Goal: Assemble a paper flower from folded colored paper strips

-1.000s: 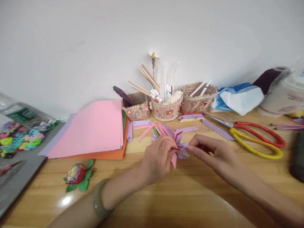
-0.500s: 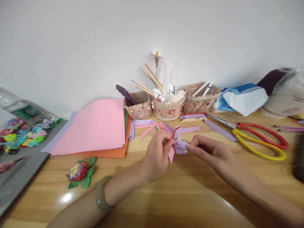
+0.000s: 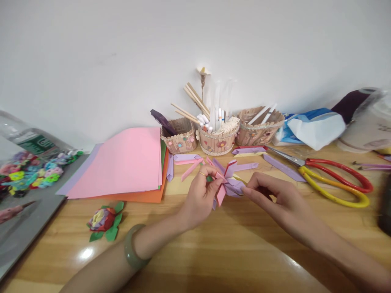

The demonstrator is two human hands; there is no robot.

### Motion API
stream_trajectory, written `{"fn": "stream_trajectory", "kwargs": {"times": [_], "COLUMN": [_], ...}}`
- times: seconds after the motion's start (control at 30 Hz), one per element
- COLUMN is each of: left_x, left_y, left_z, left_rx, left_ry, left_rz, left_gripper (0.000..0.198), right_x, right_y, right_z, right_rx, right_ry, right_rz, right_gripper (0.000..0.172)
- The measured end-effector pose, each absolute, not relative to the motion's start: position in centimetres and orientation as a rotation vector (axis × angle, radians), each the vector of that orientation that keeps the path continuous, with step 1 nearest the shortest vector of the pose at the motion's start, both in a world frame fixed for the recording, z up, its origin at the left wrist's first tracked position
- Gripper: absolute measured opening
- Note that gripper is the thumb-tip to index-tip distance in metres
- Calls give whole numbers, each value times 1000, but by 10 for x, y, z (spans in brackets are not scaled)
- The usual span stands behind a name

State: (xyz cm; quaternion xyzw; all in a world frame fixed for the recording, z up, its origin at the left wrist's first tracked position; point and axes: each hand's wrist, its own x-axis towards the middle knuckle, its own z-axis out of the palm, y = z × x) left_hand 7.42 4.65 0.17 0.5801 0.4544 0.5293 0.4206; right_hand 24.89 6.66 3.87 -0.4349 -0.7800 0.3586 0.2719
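A folded paper piece (image 3: 233,186) in purple, pink and red is held above the wooden table between my two hands. My left hand (image 3: 204,191) pinches its pink part between thumb and forefinger. On the other side, my right hand (image 3: 269,191) has thumb and fingertips closed on the purple part. Behind the piece lie folded purple strips (image 3: 247,166) and pink strips (image 3: 191,169). A finished-looking paper flower (image 3: 104,219) with green leaves rests on the table at the left.
Coloured paper sheets (image 3: 122,162) are stacked at the left. Three decorated baskets (image 3: 218,142) stand along the wall. Large scissors (image 3: 305,162) with red and yellow handles lie right, near a tissue pack (image 3: 314,126). A grey board (image 3: 29,219) holds small colourful pieces.
My left fingers have shifted slightly on the paper piece, and more of its pink part and a bit of green now show. My right hand keeps its pinch.
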Motion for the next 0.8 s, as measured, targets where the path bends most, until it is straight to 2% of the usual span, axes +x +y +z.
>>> {"fn": "stream_trajectory", "kwargs": {"times": [0.17, 0.3, 0.37, 0.53, 0.6, 0.7, 0.8], "left_x": [73, 74, 74, 71, 70, 73, 80], "left_y": [52, 53, 53, 54, 53, 47, 40], "left_z": [2, 4, 5, 3, 2, 5, 11], "left_rx": [1301, 1239, 1247, 1198, 1150, 1091, 1197], "left_ry": [927, 846, 817, 729, 713, 809, 1073], "left_rz": [1284, 1248, 1237, 1142, 1100, 1125, 1192], "left_gripper": [25, 27, 24, 22, 19, 16, 9], "right_x": [257, 260, 258, 251, 249, 248, 249], "right_y": [69, 74, 76, 75, 73, 68, 65], "right_z": [41, 41, 40, 39, 38, 34, 28], "right_rx": [-1195, -1216, -1169, -1121, -1146, -1107, -1018], "right_ry": [-1966, -1823, -1868, -1972, -1970, -2001, -2040], "right_rz": [880, 711, 682, 1044, 1089, 998, 716], "right_gripper": [34, 18, 16, 23, 23, 19, 12]}}
